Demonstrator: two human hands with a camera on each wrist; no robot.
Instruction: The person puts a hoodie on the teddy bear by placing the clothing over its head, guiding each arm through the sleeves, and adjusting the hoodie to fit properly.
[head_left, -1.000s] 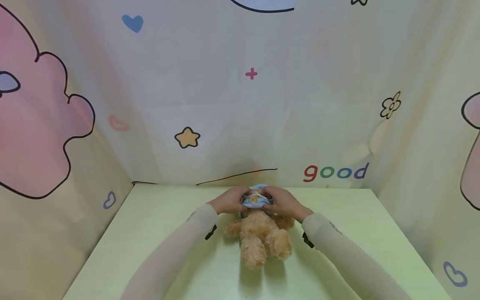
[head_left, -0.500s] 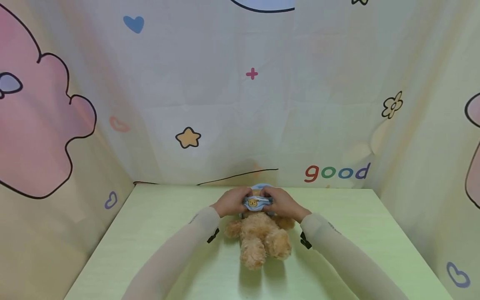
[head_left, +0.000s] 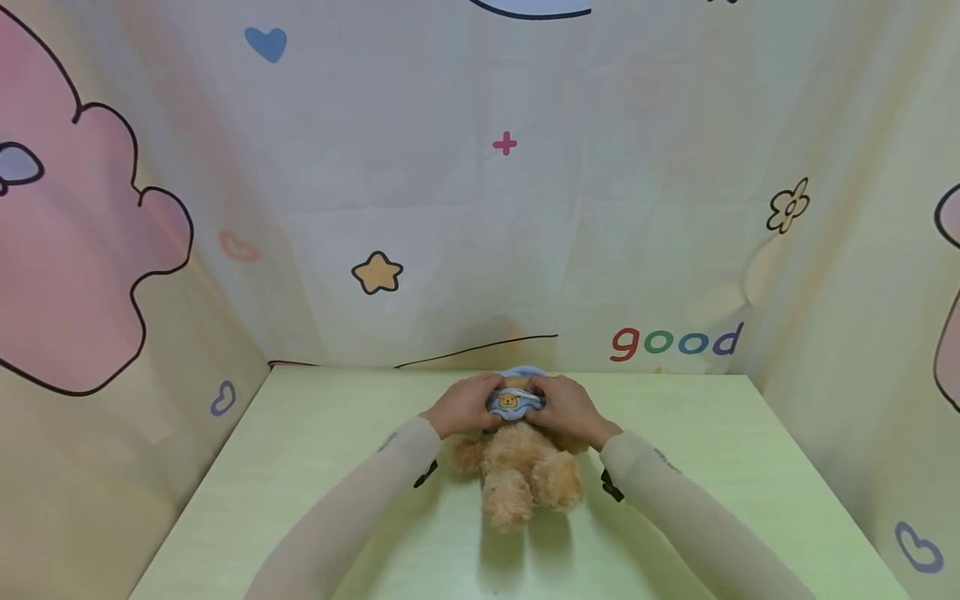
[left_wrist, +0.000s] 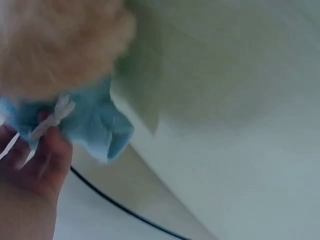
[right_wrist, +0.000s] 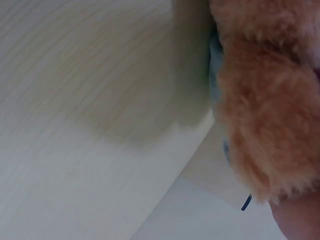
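A light brown teddy bear [head_left: 517,454] lies on the table with its feet toward me. A light blue piece of doll clothing [head_left: 512,408] with a small bear-face patch covers its head end. My left hand [head_left: 463,406] grips the cloth's left side; in the left wrist view, its fingers are at the blue cloth [left_wrist: 92,122] beside a white cord [left_wrist: 55,117]. On the other side my right hand [head_left: 572,410] pinches the cloth's right edge. Furry limb [right_wrist: 272,120] hides most of that hand in the right wrist view. The bear's face is largely hidden.
The pale green table [head_left: 330,467] ends at a printed curtain [head_left: 420,208] just behind the bear's head. Similar curtain hangs at the left and right sides. A black strap buckle [head_left: 612,485] hangs under the right sleeve.
Both hands stay on the blue cloth, which shifts and folds slightly between them. The right hand has moved a little over the bear's arm on that side, and the bear's legs have shifted slightly upward.
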